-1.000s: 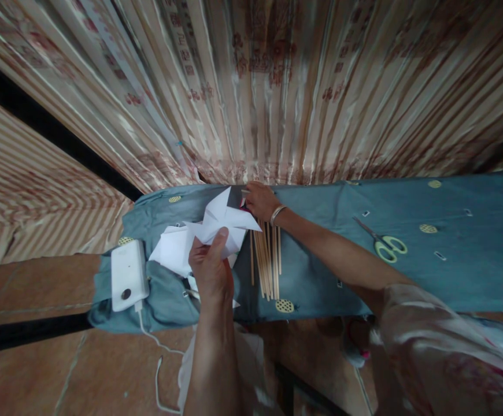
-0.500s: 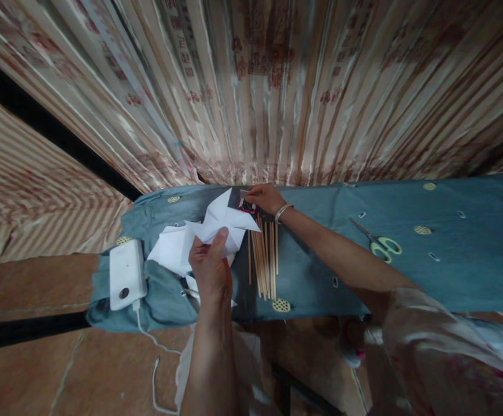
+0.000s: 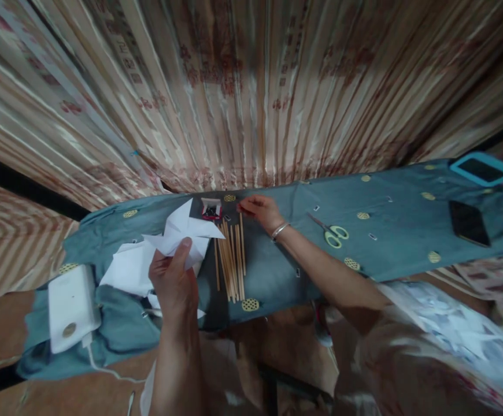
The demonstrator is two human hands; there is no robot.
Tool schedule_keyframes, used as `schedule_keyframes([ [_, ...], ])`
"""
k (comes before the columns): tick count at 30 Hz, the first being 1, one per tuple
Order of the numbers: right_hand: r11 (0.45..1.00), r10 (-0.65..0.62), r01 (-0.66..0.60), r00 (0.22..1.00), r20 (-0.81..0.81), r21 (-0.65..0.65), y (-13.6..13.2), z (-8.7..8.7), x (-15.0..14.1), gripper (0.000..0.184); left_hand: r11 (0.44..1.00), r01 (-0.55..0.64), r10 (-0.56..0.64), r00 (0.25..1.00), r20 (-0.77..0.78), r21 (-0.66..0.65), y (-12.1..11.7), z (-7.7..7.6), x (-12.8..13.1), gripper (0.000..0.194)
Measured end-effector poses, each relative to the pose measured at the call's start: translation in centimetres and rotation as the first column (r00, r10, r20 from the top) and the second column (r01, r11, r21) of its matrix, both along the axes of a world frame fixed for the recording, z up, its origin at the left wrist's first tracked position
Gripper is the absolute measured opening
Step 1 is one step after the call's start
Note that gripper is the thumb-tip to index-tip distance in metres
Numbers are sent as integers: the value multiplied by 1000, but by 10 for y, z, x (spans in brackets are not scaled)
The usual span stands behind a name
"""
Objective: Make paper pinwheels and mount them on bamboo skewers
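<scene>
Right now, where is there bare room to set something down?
The widest bare patch of cloth lies between the scissors and the phone. A smaller one separates the sticks from the right forearm. The left is crowded: power bank, loose paper, small box and sticks, with the left hand holding the pinwheel there.

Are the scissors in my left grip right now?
No, your left grip holds a white paper pinwheel, while the scissors lie on the blue-green cloth.
</scene>
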State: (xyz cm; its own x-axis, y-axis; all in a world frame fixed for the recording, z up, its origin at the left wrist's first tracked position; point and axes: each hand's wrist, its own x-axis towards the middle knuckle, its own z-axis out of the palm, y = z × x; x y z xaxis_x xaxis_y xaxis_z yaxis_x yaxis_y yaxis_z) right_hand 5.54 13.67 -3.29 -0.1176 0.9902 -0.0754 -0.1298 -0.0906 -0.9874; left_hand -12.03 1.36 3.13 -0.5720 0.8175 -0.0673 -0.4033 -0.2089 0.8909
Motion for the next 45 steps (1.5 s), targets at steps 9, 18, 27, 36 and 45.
schedule_keyframes([
  [9, 985, 65, -70, 997, -38, -160, -79, -6, 56, 45, 992, 119, -119, 993, 6, -51, -2, 0, 37, 28],
  [18, 982, 37, -33, 999, 18, -187, -123, -4, 92, 26, 950, 280, -288, 957, -36, -140, -11, -12, 64, 34],
  [27, 976, 163, -143, 980, 114, -166, -137, -9, 94, 20, 907, 380, -378, 925, 48, -181, -11, -29, 83, 39],
  [36, 911, -85, -348, 366, 927, 221, -140, -8, 122, 26, 907, 381, -391, 920, -22, -179, -15, -34, 78, 28],
  [45, 854, -122, -471, 237, 964, 224, -144, -10, 121, 32, 880, 417, -435, 900, -30, -228, -20, -41, 79, 32],
])
